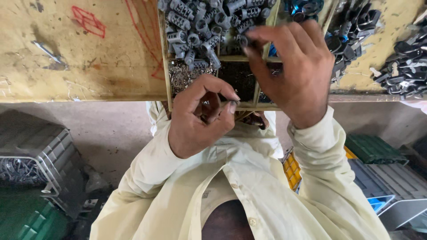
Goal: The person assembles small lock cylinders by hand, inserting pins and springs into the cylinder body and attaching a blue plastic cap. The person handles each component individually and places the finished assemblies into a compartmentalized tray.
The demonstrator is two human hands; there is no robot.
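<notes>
A: Left hand (200, 118)?
B: Curled nearly closed at the near edge of the table (80, 53), thumb and forefinger pinched on a small dark part (208, 116); shape of it too hidden to tell.

A: Right hand (296, 71)?
B: Raised over the wooden tray (165, 58), fingers bent downward, fingertips (249, 42) closed on a grey plastic piece (243, 41) at the rim of the heap.

A: Look of the grey plastic pieces (200, 26)?
B: Short ribbed tubes, matt grey, hollow at the ends, piled loosely at all angles in the far left compartment of the tray.

A: Other compartments?
B: Shiny metal bits (182, 78) in the near left one; fine dark bits (238, 78) beside them in the near middle one; blue parts (304, 6) at the far right, partly hidden by the right hand.

A: Elsewhere on the table?
B: Black plastic clips (356, 24) heaped to the right of the tray; red scribbles (89, 21) on the worn yellow top to the left.

A: Below the table?
B: Pale yellow shirt (249, 186); grey crate (40, 151) at left, green crate (373, 149) at right, both on the floor.
</notes>
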